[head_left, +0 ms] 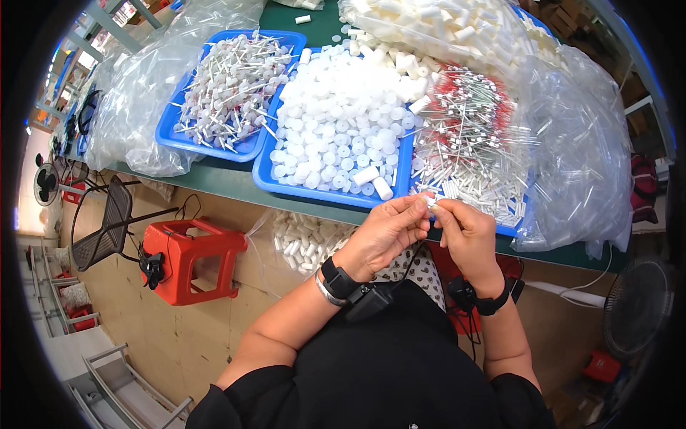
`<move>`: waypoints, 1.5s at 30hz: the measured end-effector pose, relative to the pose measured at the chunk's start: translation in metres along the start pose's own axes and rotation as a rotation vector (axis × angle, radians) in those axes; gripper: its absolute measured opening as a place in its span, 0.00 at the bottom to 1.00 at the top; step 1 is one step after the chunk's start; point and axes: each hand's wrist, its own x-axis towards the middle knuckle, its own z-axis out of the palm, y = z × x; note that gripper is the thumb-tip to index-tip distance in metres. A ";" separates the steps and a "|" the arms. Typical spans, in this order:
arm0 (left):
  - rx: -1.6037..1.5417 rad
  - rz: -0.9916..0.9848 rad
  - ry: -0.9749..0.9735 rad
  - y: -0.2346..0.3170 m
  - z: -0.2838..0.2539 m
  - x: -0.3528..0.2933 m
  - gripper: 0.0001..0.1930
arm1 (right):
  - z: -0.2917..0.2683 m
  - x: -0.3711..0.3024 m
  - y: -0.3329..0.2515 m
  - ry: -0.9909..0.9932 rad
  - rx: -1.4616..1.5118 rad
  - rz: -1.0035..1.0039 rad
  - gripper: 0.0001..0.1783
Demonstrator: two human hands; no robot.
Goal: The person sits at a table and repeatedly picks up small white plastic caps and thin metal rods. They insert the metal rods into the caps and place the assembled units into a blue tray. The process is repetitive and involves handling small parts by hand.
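My left hand point(391, 232) and my right hand point(468, 232) meet in front of the trays at the table's near edge. Their fingertips pinch a small white piece point(431, 201) between them; most of it is hidden by the fingers. Just beyond lies a heap of thin metal pins point(468, 121) with white and red ends, and short white rods point(471, 196) are scattered nearer to me. Left of that, translucent white discs point(336, 143) fill a blue tray point(314, 193), with a couple of white foam-like cylinders point(383, 188) at its near corner.
Another blue tray point(169, 129) at the left holds pieces of discs on stems point(229, 93). Clear plastic bags point(572, 157) lie at both sides, and a bag of white cylinders point(457, 28) at the back. Below stand a red stool point(171, 268) and a fan point(636, 307).
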 end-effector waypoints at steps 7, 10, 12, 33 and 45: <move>0.112 0.119 0.069 0.017 0.005 -0.007 0.16 | -0.004 0.005 0.007 -0.084 0.252 0.255 0.10; 0.125 0.269 0.112 0.031 -0.001 -0.010 0.17 | -0.017 0.022 0.022 0.016 0.047 0.140 0.10; 0.162 0.310 0.193 0.035 0.000 -0.011 0.17 | -0.020 0.031 0.033 -0.046 -0.310 -0.145 0.08; 0.105 0.353 0.205 0.028 0.002 -0.008 0.16 | -0.012 0.028 0.012 -0.072 -0.228 -0.204 0.05; 0.272 0.305 0.169 0.020 0.010 -0.008 0.19 | -0.005 0.027 0.013 -0.093 -0.045 -0.185 0.04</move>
